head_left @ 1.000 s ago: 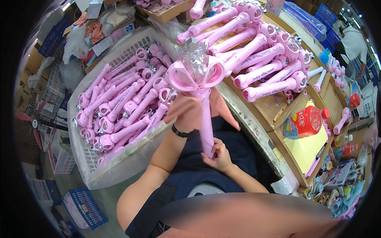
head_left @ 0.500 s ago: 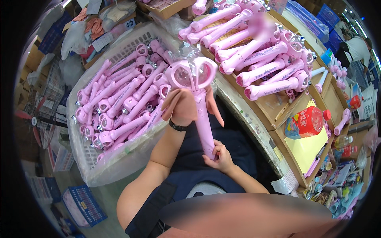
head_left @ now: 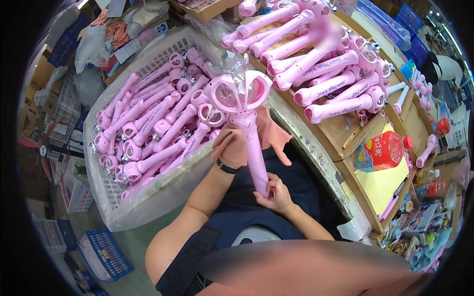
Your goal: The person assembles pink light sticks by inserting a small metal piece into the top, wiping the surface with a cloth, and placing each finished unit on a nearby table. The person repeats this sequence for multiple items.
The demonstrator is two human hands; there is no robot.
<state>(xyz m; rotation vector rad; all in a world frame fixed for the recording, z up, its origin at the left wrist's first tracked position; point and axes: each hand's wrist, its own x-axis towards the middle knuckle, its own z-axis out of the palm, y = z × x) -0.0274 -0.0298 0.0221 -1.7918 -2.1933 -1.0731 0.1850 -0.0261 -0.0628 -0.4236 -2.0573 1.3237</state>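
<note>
Your right hand is closed around the lower handle of one pink wand, mid-frame; cloth mostly hides your left hand, grip unclear. More wands lie left and upper right; which are finished, I can't tell.

On my feed, dark cursive lettering runs along the handles of the pink wands at two o'clock. At three o'clock I see pale characters on a red bottle and small print on a white package.

The right hand holds a pink wand by its base; peach cloth covers the left hand.
</note>
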